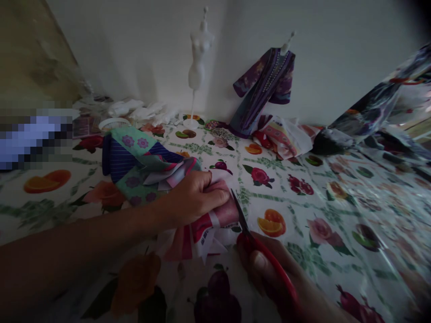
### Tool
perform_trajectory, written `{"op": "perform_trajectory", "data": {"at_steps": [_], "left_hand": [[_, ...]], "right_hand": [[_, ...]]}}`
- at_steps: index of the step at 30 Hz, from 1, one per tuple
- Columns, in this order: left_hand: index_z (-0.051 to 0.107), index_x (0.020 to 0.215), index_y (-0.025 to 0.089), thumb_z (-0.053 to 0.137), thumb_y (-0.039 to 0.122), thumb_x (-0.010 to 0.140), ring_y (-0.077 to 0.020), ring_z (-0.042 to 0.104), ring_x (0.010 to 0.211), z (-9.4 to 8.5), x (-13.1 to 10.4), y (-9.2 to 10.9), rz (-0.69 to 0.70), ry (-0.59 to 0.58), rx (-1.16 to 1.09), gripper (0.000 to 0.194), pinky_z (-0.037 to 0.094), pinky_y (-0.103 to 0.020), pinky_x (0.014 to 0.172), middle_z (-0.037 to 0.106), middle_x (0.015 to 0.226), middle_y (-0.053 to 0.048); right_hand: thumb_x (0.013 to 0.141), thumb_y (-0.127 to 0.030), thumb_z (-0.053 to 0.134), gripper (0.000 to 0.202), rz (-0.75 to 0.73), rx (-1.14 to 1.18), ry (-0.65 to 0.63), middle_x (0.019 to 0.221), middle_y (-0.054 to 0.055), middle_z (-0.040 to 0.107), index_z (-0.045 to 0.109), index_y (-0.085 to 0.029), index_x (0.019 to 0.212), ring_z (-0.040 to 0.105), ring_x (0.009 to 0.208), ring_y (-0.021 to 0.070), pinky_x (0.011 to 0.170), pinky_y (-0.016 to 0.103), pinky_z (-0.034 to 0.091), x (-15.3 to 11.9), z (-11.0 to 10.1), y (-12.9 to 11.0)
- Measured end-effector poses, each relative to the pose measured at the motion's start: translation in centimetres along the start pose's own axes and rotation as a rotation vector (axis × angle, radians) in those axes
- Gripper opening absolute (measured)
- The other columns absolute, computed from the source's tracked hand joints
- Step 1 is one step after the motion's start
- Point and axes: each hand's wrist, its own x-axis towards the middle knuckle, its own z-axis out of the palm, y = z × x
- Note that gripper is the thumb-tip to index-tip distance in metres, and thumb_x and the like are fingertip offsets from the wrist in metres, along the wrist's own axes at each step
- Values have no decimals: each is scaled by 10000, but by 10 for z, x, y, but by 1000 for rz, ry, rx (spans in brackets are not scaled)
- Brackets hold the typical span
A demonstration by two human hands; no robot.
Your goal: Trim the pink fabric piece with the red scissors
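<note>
My left hand (197, 195) pinches a crumpled pink and white printed sheet (226, 208), which looks like thin plastic or fabric. Red-handled scissors (269, 262) are gripped in my right hand (259, 264), with the dark blades pointing up and away beside the sheet's right edge. Whether the blades touch the sheet, I cannot tell. Striped and white parts of the sheet hang below my left hand. Just behind that hand lies a folded bundle of green flowered and blue striped cloth (134, 157), with grey and pink strips on top.
A bare white mini mannequin (198, 63) stands by the wall. To its right another wears a purple robe (264, 92). Crumpled plastic packaging (284, 137) lies near it, and white bags (141, 110) sit at the back left. A fruit-and-flower tablecloth (215, 143) covers the table.
</note>
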Motion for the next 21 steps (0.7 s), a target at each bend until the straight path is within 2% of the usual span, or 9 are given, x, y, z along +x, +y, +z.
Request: {"op": "perform_trajectory", "data": {"at_steps": [4,10,15,18,20,21], "left_hand": [[413,652,202,608,353,855,-86,323,543,0,0,1,15,-38,-17,319,233,-239,483,378,591,56],[452,668,196,610,360,840,-93,370,554,0,0,-1,0,-6,10,285,255,-229,478,422,609,41],[479,685,190,620,371,842,-93,384,550,-1,1,-2,14,-3,34,278,251,-228,484,426,603,49],[424,651,191,599,328,865,-78,342,545,-1,1,0,46,-37,-17,308,247,-226,499,373,592,65],[408,637,190,576,294,879,-74,318,539,-1,1,1,77,-61,-45,312,245,-229,503,350,583,69],[414,639,190,579,287,878,-75,319,543,-1,1,1,90,-58,-42,306,249,-232,507,346,584,69]], "right_hand": [[954,-755,461,530,-18,1,27,681,-48,362,436,-251,791,332,589,150,506,285,290,-1,1,-2],[957,-753,447,544,-46,-48,37,670,-55,350,425,-249,756,333,582,146,506,280,298,2,0,-7],[944,-784,429,566,28,-47,40,676,-59,358,515,-239,817,346,576,141,507,266,334,0,1,-10],[901,-806,486,581,97,-51,135,699,-31,472,621,-245,970,457,593,163,529,277,437,-3,4,-5],[888,-776,547,576,121,-88,261,827,24,636,636,-277,1162,603,711,227,640,337,547,-6,5,5],[904,-740,558,550,76,-117,292,922,50,691,634,-286,1204,658,803,261,734,374,579,-7,4,12]]}}
